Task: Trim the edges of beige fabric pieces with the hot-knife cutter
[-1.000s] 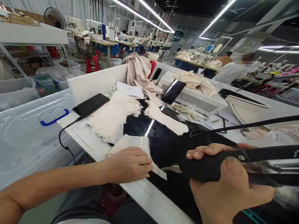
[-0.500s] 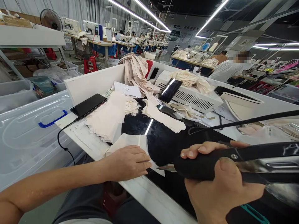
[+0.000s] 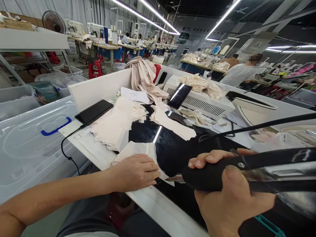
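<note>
My left hand [image 3: 135,172] lies flat, fingers together, on a pale beige fabric piece [image 3: 140,150] at the near edge of the glossy black work surface [image 3: 172,148]. My right hand [image 3: 229,194] is wrapped round the black handle of an iron [image 3: 249,174], whose shiny body runs off to the right. The iron's pointed tip sits just right of my left fingertips, over the fabric piece's edge. A black cord [image 3: 261,126] arcs above the iron.
A stack of beige fabric pieces [image 3: 116,125] and a black phone [image 3: 93,111] on a charging cable lie at the left. A white machine box [image 3: 202,102] with a second phone [image 3: 181,95] stands behind. A clear plastic bin lid [image 3: 32,138] lies left. A seated person [image 3: 240,74] works far right.
The iron and my right hand have slid slightly left toward my left hand. My left hand stays pressed on the fabric piece.
</note>
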